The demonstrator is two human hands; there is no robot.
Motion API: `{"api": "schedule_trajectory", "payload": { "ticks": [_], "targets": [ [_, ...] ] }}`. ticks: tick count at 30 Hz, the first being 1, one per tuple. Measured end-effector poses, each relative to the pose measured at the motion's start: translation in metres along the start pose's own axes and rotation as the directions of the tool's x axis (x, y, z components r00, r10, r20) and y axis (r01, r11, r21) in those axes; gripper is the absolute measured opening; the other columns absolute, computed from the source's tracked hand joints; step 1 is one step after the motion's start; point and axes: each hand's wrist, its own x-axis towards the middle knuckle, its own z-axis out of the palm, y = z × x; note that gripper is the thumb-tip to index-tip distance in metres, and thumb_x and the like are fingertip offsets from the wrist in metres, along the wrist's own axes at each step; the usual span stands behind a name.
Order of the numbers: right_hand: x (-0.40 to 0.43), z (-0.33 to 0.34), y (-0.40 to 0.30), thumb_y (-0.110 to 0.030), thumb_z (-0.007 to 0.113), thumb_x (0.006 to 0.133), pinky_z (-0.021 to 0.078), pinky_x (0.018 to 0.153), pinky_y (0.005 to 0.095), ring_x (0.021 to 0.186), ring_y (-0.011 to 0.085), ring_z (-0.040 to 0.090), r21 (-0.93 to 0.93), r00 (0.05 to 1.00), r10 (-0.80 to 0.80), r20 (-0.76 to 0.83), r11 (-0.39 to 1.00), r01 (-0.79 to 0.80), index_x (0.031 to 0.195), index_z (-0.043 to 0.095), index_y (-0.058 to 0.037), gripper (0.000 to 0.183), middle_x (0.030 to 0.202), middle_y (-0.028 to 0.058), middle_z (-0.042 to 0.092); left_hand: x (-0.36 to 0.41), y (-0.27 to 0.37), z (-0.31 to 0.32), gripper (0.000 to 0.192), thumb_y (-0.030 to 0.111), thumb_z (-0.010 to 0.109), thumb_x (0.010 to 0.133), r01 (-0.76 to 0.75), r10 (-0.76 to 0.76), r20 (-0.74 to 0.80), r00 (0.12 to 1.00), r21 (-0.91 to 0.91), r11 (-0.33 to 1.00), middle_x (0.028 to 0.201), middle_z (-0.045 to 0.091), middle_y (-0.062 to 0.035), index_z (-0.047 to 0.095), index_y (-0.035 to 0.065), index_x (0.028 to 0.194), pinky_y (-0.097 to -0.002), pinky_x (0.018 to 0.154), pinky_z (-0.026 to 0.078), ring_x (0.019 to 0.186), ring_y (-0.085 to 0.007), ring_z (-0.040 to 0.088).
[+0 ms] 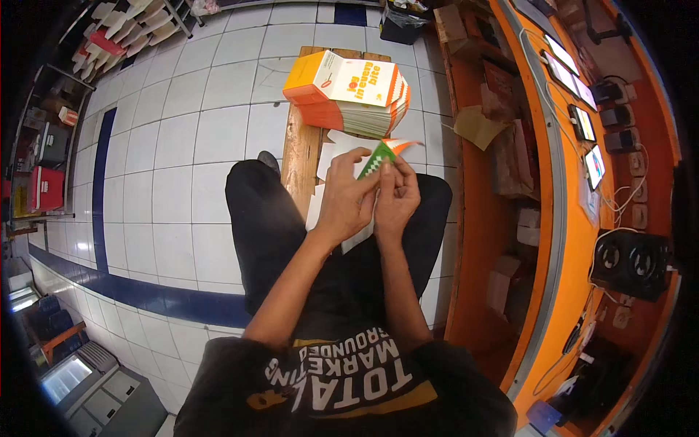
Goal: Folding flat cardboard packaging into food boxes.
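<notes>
Both my hands are raised above a wooden bench (pixel 299 164), between my knees. A printed paperboard piece (pixel 377 161) with a green checkered panel and an orange-and-white edge is held between them. My left hand (pixel 345 191) grips its near left side, fingers curled over the top. On its right side, my right hand (pixel 397 198) pinches it with thumb and fingers. White paperboard blanks (pixel 326 158) lie on the bench beneath, partly covered by my hands. Beyond them stands a thick stack of orange, yellow and white printed cartons (pixel 349 101), its top one bearing writing.
An orange counter (pixel 551 218) runs along the right, with several phones (pixel 583 123), cables and a black speaker (pixel 628 265). Its open shelves hold cardboard and paper bags (pixel 480 127). A black bin (pixel 403 24) stands far ahead. Racks with boxes (pixel 117 33) line the left.
</notes>
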Motion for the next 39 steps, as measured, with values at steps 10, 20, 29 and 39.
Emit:
{"api": "schedule_trajectory", "payload": {
  "ticks": [10,20,29,39],
  "targets": [
    [0.028,-0.006,-0.022,-0.015,0.065,0.099,0.0530,0.069,0.0239,0.078,0.0097,0.065,0.257,0.970,0.228,-0.079,0.945,-0.202,0.117,0.054,0.0025,0.028,0.094,0.0090,0.069,-0.064,0.008,-0.025,0.025,0.001,0.070,0.082,0.266,-0.313,0.144,0.939,0.275,0.924,0.108,0.067,-0.0163,0.067,0.0026,0.107,-0.0420,0.078,0.054,0.094,-0.0352,0.065],
    [-0.018,-0.044,-0.005,-0.003,0.067,0.095,0.0592,0.076,0.0293,0.090,0.0132,0.070,-0.214,0.853,0.357,0.381,0.932,-0.294,0.112,0.066,0.0050,0.019,0.104,0.0102,0.073,-0.085,-0.007,-0.037,0.008,0.004,0.067,0.090,0.233,-0.231,-0.027,0.973,0.121,0.965,0.084,0.069,-0.0124,0.068,0.0020,0.097,-0.0372,0.067,0.054,0.075,-0.0288,0.067],
    [-0.040,-0.042,-0.021,-0.002,0.065,0.096,0.0613,0.089,0.0368,0.104,0.0194,0.068,0.091,0.815,0.473,0.335,0.844,-0.528,0.121,0.061,0.0047,0.027,0.115,0.0120,0.067,-0.067,0.018,-0.022,0.006,0.004,0.070,0.092,0.435,-0.542,-0.122,0.832,-0.464,0.772,0.095,0.065,-0.0065,0.070,-0.0014,0.095,-0.0275,0.073,0.051,0.082,-0.0119,0.063],
    [-0.041,-0.039,-0.023,-0.006,0.076,0.089,0.0571,0.089,0.0288,0.108,0.0155,0.064,0.076,0.832,0.462,0.306,0.860,-0.505,0.125,0.060,0.0045,0.041,0.123,0.0106,0.063,-0.049,0.019,-0.017,0.007,-0.003,0.071,0.086,0.338,-0.393,-0.193,0.899,-0.265,0.903,0.093,0.065,-0.0110,0.070,-0.0035,0.093,-0.0283,0.073,0.051,0.082,-0.0160,0.063]
  ]
}}
